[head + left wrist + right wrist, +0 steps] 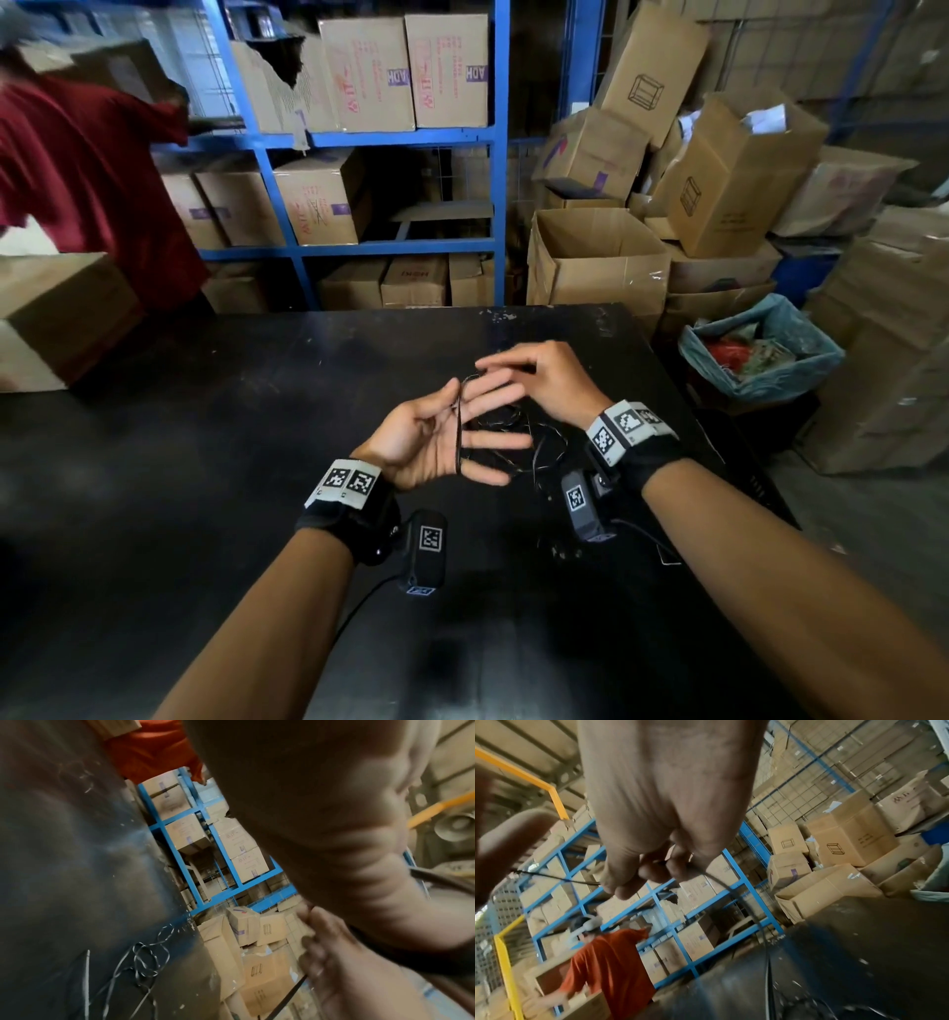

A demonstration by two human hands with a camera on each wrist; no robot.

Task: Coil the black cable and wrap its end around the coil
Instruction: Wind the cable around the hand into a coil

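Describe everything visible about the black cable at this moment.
The black cable is thin, dark and flexible. A few turns loop around the left hand's outstretched fingers. The right hand pinches the cable just beyond those fingers, and the loose rest lies tangled on the black table below.

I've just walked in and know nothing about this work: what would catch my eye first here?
Front and centre, two bare hands work a thin black cable above a dark table: the left hand is spread with loops around its fingers, while the right hand pinches the strand. Behind stand blue shelves of cardboard boxes, and a person in a red shirt on the left.
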